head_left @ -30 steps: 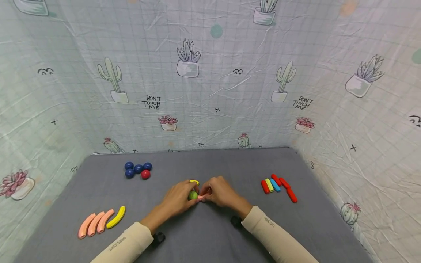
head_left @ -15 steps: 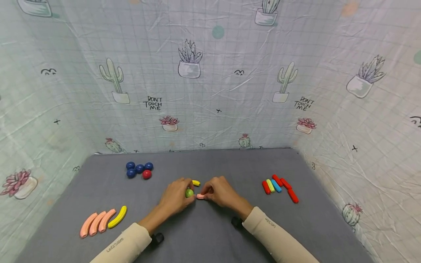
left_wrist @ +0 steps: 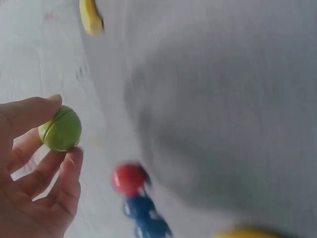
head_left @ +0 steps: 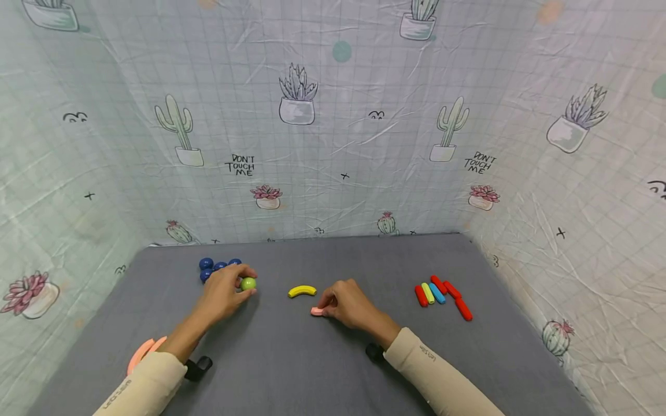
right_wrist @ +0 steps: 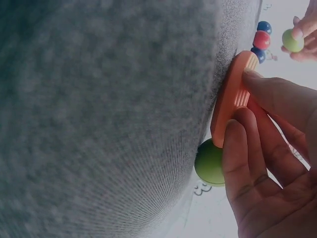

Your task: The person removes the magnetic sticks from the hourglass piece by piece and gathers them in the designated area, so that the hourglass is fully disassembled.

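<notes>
My left hand holds a green ball between thumb and fingertips, above the cloth and beside several blue balls. A red ball shows in the left wrist view but is hidden in the head view. Near the middle of the table my right hand pinches a curved salmon-pink stick between thumb and fingers, low at the cloth. Another green ball lies by that stick's end in the right wrist view; the hand hides it from the head camera. A yellow curved stick lies between the hands.
Several short sticks, including a red one and a blue one, lie at the right. Pink curved sticks lie front left, partly behind the left forearm. A patterned cloth wall closes the back and sides.
My left hand has carried the green ball left, away from the pink stick, to the blue balls, uncovering the middle yellow stick. The right hand stays almost still with the pink stick.
</notes>
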The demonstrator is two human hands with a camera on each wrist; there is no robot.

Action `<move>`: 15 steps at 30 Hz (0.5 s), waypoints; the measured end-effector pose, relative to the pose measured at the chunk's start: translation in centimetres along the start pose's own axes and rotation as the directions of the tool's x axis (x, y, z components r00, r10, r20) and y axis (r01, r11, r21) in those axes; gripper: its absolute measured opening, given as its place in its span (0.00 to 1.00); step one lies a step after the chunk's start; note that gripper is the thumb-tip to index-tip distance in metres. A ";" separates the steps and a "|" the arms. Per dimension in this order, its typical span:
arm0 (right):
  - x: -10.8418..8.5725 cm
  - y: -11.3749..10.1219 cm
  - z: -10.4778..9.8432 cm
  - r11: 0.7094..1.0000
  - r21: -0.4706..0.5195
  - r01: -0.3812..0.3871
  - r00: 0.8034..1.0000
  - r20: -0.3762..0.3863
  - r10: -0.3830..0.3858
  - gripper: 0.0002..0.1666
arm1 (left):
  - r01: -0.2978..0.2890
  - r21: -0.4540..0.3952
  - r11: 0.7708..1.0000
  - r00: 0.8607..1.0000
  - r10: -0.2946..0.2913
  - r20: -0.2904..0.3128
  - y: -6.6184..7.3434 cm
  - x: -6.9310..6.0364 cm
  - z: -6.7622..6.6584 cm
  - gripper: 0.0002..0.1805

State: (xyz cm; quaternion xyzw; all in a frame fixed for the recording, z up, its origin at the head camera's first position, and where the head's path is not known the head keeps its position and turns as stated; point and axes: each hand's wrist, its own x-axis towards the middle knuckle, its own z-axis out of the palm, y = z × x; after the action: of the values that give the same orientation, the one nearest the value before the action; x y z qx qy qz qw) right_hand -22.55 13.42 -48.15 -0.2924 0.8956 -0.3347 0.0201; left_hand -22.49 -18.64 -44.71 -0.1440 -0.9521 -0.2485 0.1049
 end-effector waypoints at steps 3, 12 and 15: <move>-0.1 -0.1 0.0 1.000 0.007 0.005 1.000 -0.003 -0.005 0.09 | 0.050 0.017 0.999 0.999 -0.050 0.012 -1.9 0.0 -1.3 0.13; -0.1 -0.2 -0.1 1.000 0.005 0.005 1.000 -0.001 -0.005 0.09 | 0.123 0.081 0.989 0.987 -0.130 0.092 -6.5 0.5 -3.0 0.12; -0.1 -0.2 0.0 1.000 -0.008 0.004 1.000 0.000 -0.004 0.10 | 0.153 0.100 0.983 0.977 -0.166 0.134 -7.1 0.7 -3.0 0.13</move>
State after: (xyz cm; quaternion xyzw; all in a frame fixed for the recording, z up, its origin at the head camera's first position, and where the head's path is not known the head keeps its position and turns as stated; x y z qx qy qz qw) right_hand -22.32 13.33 -48.05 -0.2945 0.8963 -0.3311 0.0181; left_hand -25.10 -25.88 -45.13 -0.0797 -0.9757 -0.2027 0.0228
